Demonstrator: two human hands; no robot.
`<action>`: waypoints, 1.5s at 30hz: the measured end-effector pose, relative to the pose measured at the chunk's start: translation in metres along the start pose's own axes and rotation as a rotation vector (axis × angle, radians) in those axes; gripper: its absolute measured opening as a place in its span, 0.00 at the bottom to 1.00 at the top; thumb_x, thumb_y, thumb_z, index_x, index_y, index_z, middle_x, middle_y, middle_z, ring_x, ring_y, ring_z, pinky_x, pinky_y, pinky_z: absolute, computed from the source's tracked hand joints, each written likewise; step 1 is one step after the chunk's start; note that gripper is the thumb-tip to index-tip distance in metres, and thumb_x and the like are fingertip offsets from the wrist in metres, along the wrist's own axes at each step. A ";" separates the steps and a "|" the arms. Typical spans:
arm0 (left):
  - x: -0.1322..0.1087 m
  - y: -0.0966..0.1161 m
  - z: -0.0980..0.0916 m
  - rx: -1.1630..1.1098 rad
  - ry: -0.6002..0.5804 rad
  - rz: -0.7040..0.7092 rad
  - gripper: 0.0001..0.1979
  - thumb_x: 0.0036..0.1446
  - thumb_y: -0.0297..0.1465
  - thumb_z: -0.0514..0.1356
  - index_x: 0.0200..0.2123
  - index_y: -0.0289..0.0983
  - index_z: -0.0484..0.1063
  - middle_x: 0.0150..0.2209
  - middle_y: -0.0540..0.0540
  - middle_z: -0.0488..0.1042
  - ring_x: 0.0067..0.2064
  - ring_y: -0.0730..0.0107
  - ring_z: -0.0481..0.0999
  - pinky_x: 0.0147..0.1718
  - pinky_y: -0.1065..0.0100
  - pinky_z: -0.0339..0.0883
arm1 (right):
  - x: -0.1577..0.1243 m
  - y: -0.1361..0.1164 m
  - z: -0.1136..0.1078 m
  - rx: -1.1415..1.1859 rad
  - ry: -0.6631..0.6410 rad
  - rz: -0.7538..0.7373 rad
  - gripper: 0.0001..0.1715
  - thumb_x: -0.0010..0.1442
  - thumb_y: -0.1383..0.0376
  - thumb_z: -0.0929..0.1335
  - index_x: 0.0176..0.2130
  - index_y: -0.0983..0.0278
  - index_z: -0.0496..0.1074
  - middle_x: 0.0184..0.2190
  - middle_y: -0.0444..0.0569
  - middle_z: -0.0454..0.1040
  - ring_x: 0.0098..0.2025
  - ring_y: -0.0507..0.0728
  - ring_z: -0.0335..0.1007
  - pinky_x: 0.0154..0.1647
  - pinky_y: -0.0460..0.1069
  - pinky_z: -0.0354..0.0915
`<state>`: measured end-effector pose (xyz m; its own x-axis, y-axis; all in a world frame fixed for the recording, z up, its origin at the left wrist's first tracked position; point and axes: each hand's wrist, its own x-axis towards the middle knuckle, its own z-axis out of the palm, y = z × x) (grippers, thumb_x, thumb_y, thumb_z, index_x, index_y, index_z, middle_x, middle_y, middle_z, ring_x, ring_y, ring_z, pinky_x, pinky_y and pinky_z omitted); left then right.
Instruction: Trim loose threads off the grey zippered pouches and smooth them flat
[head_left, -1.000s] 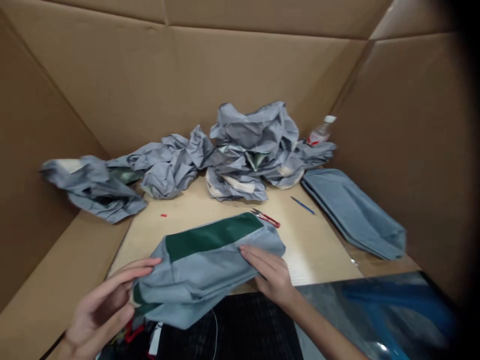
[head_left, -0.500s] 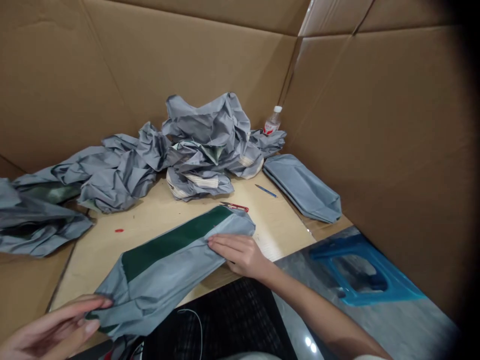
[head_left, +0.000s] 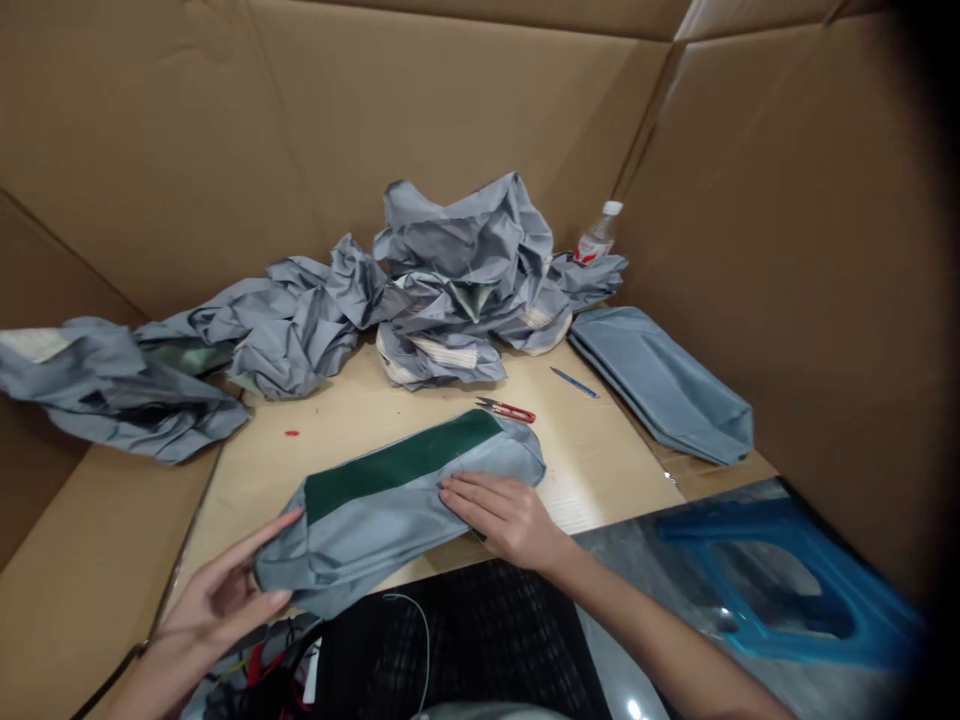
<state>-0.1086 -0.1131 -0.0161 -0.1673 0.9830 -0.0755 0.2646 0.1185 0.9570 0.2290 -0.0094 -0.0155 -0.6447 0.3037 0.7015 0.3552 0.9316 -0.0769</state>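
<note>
A long grey fabric piece [head_left: 375,545] with a dark green panel [head_left: 401,465] along its top lies slanted across the table's front edge. Around its left end my left hand [head_left: 232,580] is closed, thumb below and fingers above. My right hand [head_left: 502,515] grips its front edge right of the middle, fingers on top and the thumb hidden. Just behind the fabric's right end lie red-handled thread snips [head_left: 508,409]. A folded grey fabric bundle [head_left: 664,385] rests at the right.
Crumpled grey fabric pieces [head_left: 465,240] line the back, more [head_left: 127,390] at the left. A blue pen [head_left: 574,382], a red scrap [head_left: 292,433] and a bottle [head_left: 598,235] are on the table [head_left: 259,440]. Cardboard walls [head_left: 465,90] enclose it. A blue plastic stool [head_left: 817,600] stands lower right.
My left hand has shifted along the fabric's left end, pushing it up and right, and the end is now tucked in more. My right hand keeps its grip. The view has turned left.
</note>
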 end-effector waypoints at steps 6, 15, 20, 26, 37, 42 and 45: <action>-0.010 0.012 0.004 -0.232 0.024 -0.266 0.24 0.39 0.41 0.72 0.42 0.39 0.80 0.16 0.52 0.68 0.20 0.70 0.72 0.23 0.70 0.71 | -0.004 0.005 0.000 0.069 -0.016 0.001 0.21 0.67 0.75 0.57 0.54 0.72 0.70 0.51 0.54 0.75 0.56 0.57 0.71 0.50 0.52 0.74; 0.006 0.019 0.008 -0.106 0.030 -0.107 0.13 0.43 0.38 0.69 0.32 0.36 0.83 0.16 0.44 0.74 0.19 0.64 0.75 0.21 0.68 0.72 | -0.007 0.008 -0.005 0.040 -0.103 -0.076 0.23 0.68 0.73 0.58 0.59 0.71 0.67 0.51 0.55 0.75 0.60 0.56 0.66 0.51 0.51 0.74; 0.000 0.019 -0.009 -0.008 -0.021 0.020 0.12 0.44 0.36 0.69 0.34 0.41 0.83 0.30 0.43 0.81 0.24 0.62 0.78 0.21 0.68 0.73 | -0.005 0.012 -0.001 0.105 -0.046 -0.039 0.26 0.66 0.76 0.57 0.61 0.69 0.65 0.51 0.54 0.75 0.59 0.57 0.67 0.52 0.53 0.74; 0.002 0.000 -0.014 -0.174 -0.025 -0.065 0.12 0.47 0.37 0.68 0.35 0.36 0.82 0.23 0.42 0.78 0.24 0.62 0.78 0.24 0.67 0.73 | 0.002 0.011 -0.006 0.067 -0.091 -0.080 0.21 0.69 0.74 0.57 0.56 0.72 0.69 0.51 0.55 0.75 0.59 0.57 0.68 0.51 0.52 0.74; 0.013 -0.018 -0.008 -0.473 0.319 -0.154 0.14 0.32 0.33 0.72 0.23 0.35 0.73 0.19 0.52 0.70 0.18 0.77 0.67 0.17 0.76 0.64 | -0.010 0.014 -0.003 0.006 -0.153 0.096 0.21 0.62 0.64 0.69 0.53 0.68 0.72 0.52 0.55 0.74 0.56 0.61 0.69 0.56 0.58 0.69; 0.017 -0.015 -0.005 -0.541 0.301 -0.237 0.25 0.36 0.49 0.69 0.27 0.37 0.65 0.23 0.52 0.67 0.24 0.71 0.69 0.21 0.70 0.68 | -0.025 0.026 -0.013 0.203 -0.198 0.475 0.27 0.59 0.59 0.70 0.57 0.60 0.70 0.61 0.57 0.62 0.62 0.65 0.60 0.60 0.62 0.64; 0.016 -0.013 0.000 -0.502 0.323 -0.273 0.27 0.34 0.44 0.72 0.31 0.39 0.62 0.28 0.54 0.67 0.26 0.74 0.68 0.21 0.72 0.68 | -0.026 0.024 -0.013 0.311 -0.125 0.732 0.27 0.58 0.56 0.69 0.56 0.61 0.71 0.60 0.59 0.61 0.62 0.66 0.60 0.56 0.61 0.67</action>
<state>-0.1150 -0.0989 -0.0292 -0.4635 0.8257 -0.3215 -0.2905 0.2012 0.9355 0.2630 0.0023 -0.0262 -0.3988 0.8615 0.3142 0.5240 0.4953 -0.6929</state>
